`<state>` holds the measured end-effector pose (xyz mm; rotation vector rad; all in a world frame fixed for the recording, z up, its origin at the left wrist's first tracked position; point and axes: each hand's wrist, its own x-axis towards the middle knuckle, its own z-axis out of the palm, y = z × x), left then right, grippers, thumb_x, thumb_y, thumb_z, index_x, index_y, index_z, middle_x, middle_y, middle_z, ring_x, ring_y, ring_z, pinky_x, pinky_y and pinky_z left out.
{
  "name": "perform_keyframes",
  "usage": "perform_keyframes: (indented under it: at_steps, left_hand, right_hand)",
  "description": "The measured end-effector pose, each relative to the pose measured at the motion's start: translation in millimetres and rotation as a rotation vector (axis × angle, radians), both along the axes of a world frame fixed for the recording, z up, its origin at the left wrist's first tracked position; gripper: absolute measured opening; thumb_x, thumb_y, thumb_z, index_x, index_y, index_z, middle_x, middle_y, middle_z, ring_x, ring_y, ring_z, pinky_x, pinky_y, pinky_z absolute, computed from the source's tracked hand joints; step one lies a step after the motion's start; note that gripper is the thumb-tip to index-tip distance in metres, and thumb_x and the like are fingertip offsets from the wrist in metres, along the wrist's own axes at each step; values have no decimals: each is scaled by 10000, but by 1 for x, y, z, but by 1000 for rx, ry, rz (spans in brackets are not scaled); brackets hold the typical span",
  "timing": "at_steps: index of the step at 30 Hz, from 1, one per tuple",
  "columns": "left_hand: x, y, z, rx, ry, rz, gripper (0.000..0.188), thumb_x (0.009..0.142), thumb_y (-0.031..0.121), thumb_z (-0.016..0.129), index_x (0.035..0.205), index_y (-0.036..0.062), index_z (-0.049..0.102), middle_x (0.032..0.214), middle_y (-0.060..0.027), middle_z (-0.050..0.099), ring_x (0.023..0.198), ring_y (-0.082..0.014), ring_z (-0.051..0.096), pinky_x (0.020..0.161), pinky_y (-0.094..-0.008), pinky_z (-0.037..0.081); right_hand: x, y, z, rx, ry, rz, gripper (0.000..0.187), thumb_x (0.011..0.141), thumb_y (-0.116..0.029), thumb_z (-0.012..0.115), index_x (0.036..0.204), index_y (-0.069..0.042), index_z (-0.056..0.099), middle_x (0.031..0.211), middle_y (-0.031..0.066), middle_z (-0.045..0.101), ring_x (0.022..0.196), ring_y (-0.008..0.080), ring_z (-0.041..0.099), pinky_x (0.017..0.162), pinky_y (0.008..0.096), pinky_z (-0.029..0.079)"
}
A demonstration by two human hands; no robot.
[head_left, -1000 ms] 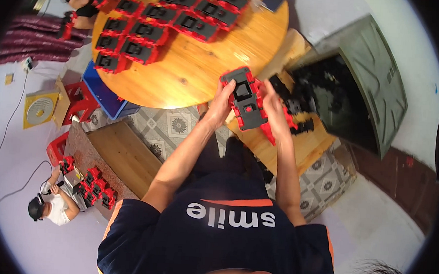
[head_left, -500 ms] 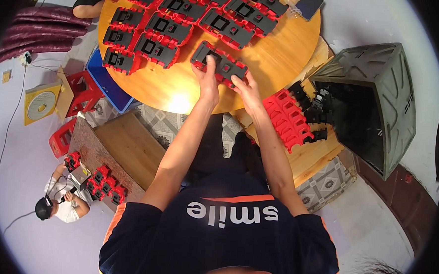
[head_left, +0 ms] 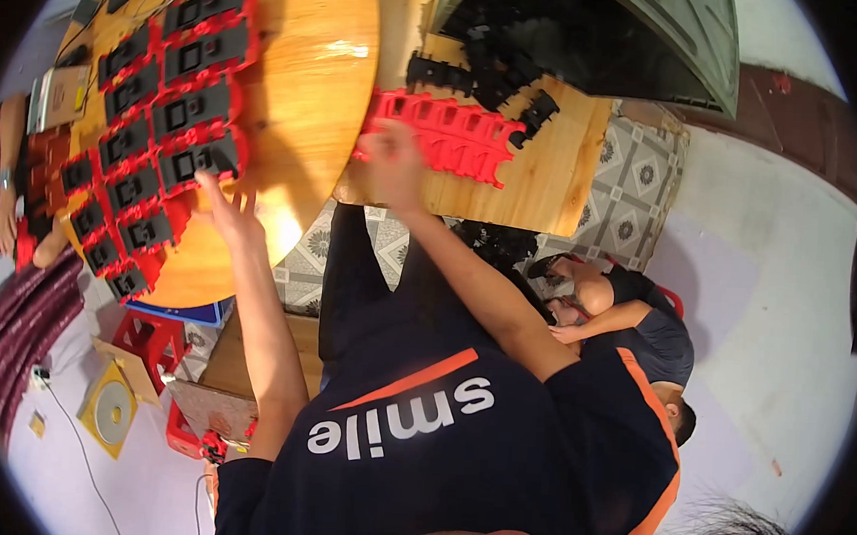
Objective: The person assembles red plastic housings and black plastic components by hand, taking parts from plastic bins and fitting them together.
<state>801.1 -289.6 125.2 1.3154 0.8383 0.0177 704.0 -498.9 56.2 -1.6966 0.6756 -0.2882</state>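
Resting fingers-spread at the edge of a black-and-red unit (head_left: pixel 199 162), left hand (head_left: pixel 232 220) gripped nothing | other units (head_left: pixel 229 50) sat in close rows on the round surface (head_left: pixel 307 96), likely saving room | right hand (head_left: pixel 395 164), blurred, was at red frames (head_left: pixel 459 141) on the straight-edged surface (head_left: pixel 549 182); grip unclear.

Through the head camera I saw a round, glossy wooden table (head_left: pixel 308 67), its left part bearing close rows of red-and-black cases (head_left: pixel 199 56). Beside it, a straight-edged wooden table (head_left: pixel 554 182) carried a row of red plastic frames (head_left: pixel 455 138) with loose black parts (head_left: pixel 441 72) near them.
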Motion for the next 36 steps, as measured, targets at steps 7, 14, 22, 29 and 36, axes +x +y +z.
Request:
perform_keyframes:
  at_steps: [7, 14, 22, 29, 36]
  left_hand:
    - [-136, -198, -36, 780, -746, -1529, 675, 834, 250, 681, 1424, 88, 397, 1506, -129, 320, 1393, -326, 287, 1116, -488, 255]
    - [-150, -256, -140, 1172, -678, -1986, 836, 860, 666, 443, 1498, 144, 306, 1592, -16, 173, 1463, -287, 127, 1138, -549, 181]
    - [-188, -304, -45, -329, 127, -1208, 1024, 846, 356, 715, 1528, 104, -7, 1462, -159, 377, 1328, -311, 385, 1076, -444, 352]
    - [-167, -271, -72, -649, 241, -958, 797, 904, 190, 623, 1502, 137, 99, 1347, -145, 490, 1252, -267, 486, 1037, -453, 407]
    - [-175, -247, -56, -695, 239, -856, 661, 940, 260, 562, 1477, 152, 192, 1385, -157, 455, 1271, -295, 473, 1045, -483, 402]
  right_hand:
    - [-131, -154, -106, -205, 258, -612, 415, 797, -134, 748, 1094, -6, 488, 892, 44, 538, 786, 132, 524, 718, 282, 458]
    - [-184, -194, -143, 302, 167, -404, 492, 726, -47, 784, 1122, -16, 494, 811, 26, 581, 730, 113, 562, 640, 270, 476]
    - [-207, -186, 12, -244, 290, 0, 357, 818, -100, 701, 1122, 0, 541, 913, 109, 644, 842, 221, 622, 807, 369, 479]
    - [-161, -301, -70, -838, 404, -213, 490, 824, -263, 715, 1226, -40, 543, 1095, 186, 602, 1043, 329, 558, 917, 453, 427]
    - [-158, -348, -127, 114, 210, -55, 512, 840, -225, 732, 1243, 7, 515, 1141, 148, 594, 978, 260, 616, 778, 392, 525]
